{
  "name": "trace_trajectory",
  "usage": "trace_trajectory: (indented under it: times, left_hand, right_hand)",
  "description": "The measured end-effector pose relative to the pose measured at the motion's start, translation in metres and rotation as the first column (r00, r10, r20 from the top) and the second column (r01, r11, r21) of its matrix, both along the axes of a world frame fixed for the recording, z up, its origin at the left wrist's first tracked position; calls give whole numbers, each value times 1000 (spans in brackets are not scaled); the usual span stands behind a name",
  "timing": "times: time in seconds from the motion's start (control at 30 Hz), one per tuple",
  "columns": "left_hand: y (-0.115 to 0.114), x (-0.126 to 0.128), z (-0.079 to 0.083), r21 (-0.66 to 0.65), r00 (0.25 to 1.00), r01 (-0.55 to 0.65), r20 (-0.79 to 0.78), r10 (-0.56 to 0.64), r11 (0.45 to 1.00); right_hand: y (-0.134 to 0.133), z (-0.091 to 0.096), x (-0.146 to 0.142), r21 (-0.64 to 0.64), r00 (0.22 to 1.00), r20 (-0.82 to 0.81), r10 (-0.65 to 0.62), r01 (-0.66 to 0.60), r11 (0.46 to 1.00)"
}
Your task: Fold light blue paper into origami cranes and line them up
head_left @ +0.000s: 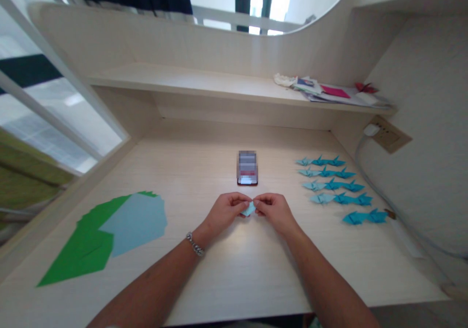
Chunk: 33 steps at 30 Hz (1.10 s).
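Observation:
A small piece of light blue folded paper (249, 209) is held low over the middle of the desk. My left hand (229, 210) pinches its left side between thumb and fingers, and a chain bracelet circles that wrist. My right hand (272, 211) is closed at the paper's upper right edge, thumb and forefinger pressed together. The fingertips of both hands nearly meet and cover part of the folds. Just beyond the hands lies a phone (247, 168) with its screen lit and blurred.
Blue folded paper cranes (334, 185) stand in several rows at right. Fanned green paper sheets (78, 250) and light blue sheets (139, 221) lie at left. A white cable (376, 186) runs from the wall socket (391, 134). Papers (334, 92) rest on the shelf (183, 81).

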<state>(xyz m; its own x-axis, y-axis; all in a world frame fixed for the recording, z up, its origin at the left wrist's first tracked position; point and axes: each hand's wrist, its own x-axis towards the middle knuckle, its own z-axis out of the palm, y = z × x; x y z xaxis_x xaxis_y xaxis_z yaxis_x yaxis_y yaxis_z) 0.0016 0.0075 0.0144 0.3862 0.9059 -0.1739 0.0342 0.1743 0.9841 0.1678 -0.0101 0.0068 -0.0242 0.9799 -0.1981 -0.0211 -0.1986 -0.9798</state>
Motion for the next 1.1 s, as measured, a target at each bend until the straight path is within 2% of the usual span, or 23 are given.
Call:
trace_trajectory:
  times: [0.23,0.4,0.7,1.1]
  left_hand:
    - [0,-2,-2,26,997,39,60,-41,999]
    - [1,-7,-2,-14,982,43,182,-39,999]
    - [1,-6,-2,82,999,42,17,-43,996]
    - [1,-6,-4,192,998,62,-15,-60,979]
  right_hand:
    - [-1,3,-2,-16,1000,-17,2,-2,1000]
    - [-1,7,0,-55,991,-131,-1,-6,998]
    - [-4,9,0,-98,988,-157,10,-25,995]
    - [-3,8,-1,-90,989,-151,13,-26,996]
